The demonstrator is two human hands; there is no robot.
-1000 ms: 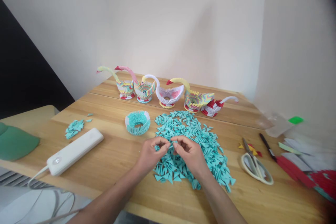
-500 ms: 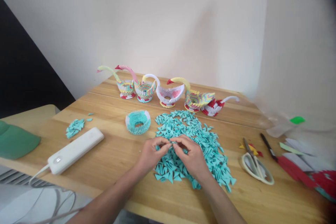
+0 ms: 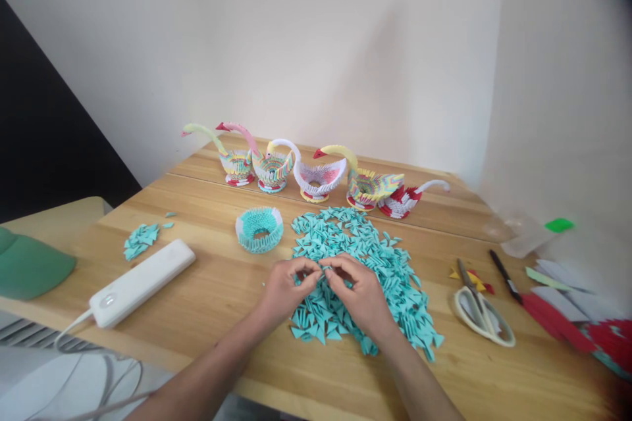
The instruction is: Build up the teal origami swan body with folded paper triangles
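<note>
My left hand (image 3: 291, 286) and my right hand (image 3: 360, 293) meet fingertip to fingertip over a heap of turquoise folded paper triangles (image 3: 385, 270). Both are closed in a pinch on one small turquoise paper triangle (image 3: 324, 269), mostly covered by the fingers. To the left of the heap sits a round paper ring (image 3: 259, 230), built from turquoise triangles with white sections at two sides. Neither hand touches the ring.
Several paper swans (image 3: 316, 181) stand in a row at the back. On the left lie a white power bank (image 3: 143, 283) with a cable, a few turquoise triangles (image 3: 141, 240) and a green cap (image 3: 34, 263). Scissors (image 3: 478, 309), a black pen (image 3: 504, 275) and paper strips (image 3: 557, 322) lie right.
Hardly anything differs. The fingertips shift very slightly around the small paper triangle, while both hands stay in place above the heap.
</note>
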